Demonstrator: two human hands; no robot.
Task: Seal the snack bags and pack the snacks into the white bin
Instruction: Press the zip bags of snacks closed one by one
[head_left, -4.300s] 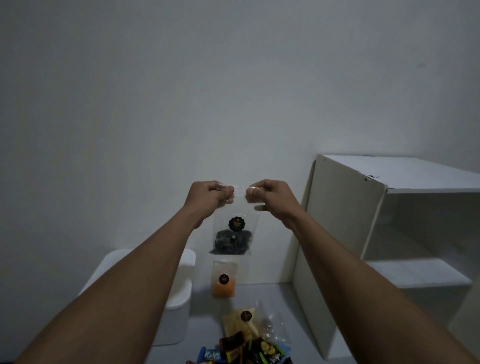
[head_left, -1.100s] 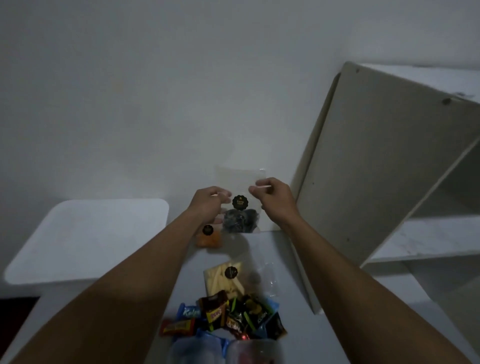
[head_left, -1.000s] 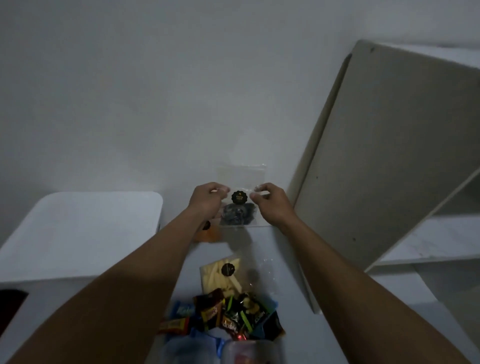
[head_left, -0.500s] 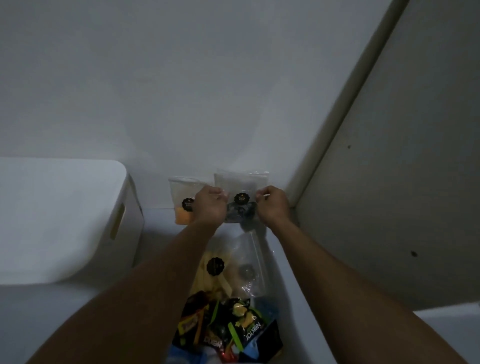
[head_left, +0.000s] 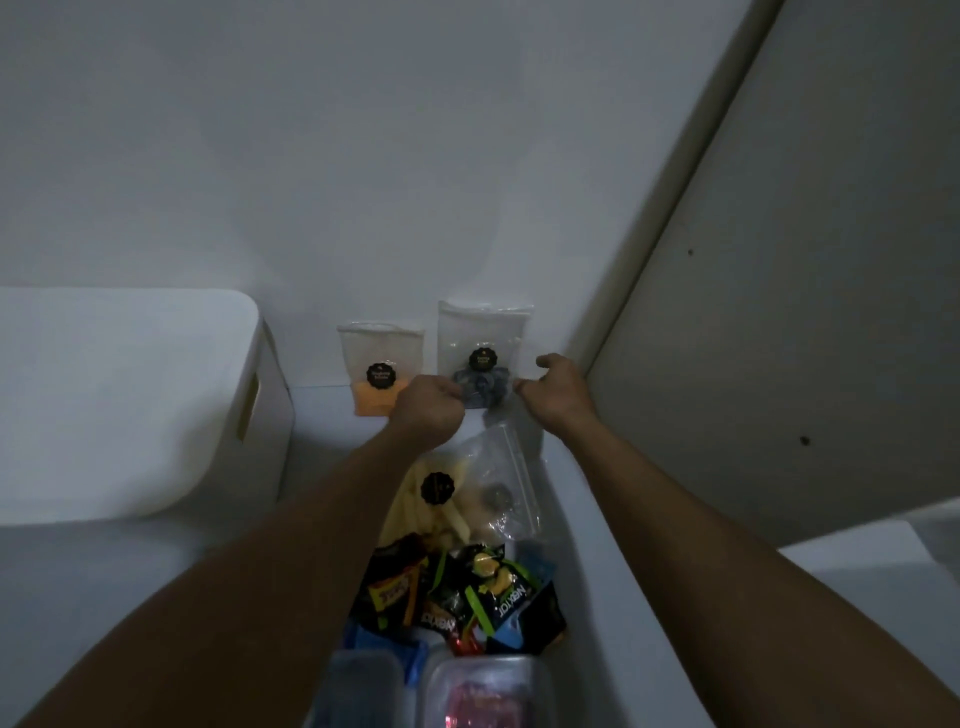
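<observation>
Dark-snack bag: a clear plastic zip bag with dark lumps at its bottom and a round black sticker (head_left: 483, 338) stands to the right of the white plastic lidded bin (head_left: 119, 405), beyond the orange bag. It leans back against the pale wall (head_left: 363, 156).
Bag's axis: its long axis is upright, with the mouth at the top, the contents at the bottom and the sticker facing the camera.
Left hand: the left hand (head_left: 428, 413) is curled like a fist at the bag's lower left corner, on the side nearer the bin. The fingertips are hidden, so it cannot be told whether they pinch the bag.
Right hand: the right hand (head_left: 558, 397) is on the bag's side away from the bin. Its fingers are loosely bent and hold nothing, and the thumb tip is at the bag's lower right edge.
Orange bag: a smaller clear bag with orange snack (head_left: 379, 353) stands upright between the bin and the dark-snack bag.
Flat bags: a clear bag of pale yellow sticks (head_left: 431, 499) and another clear bag (head_left: 498, 478) lie to the bin's right, nearer the camera.
Wrapped snacks: a heap of dark, colourful packets (head_left: 467, 592) lies nearer still.
Shelf panel: a white board (head_left: 779, 312) rises far right of the bin.
</observation>
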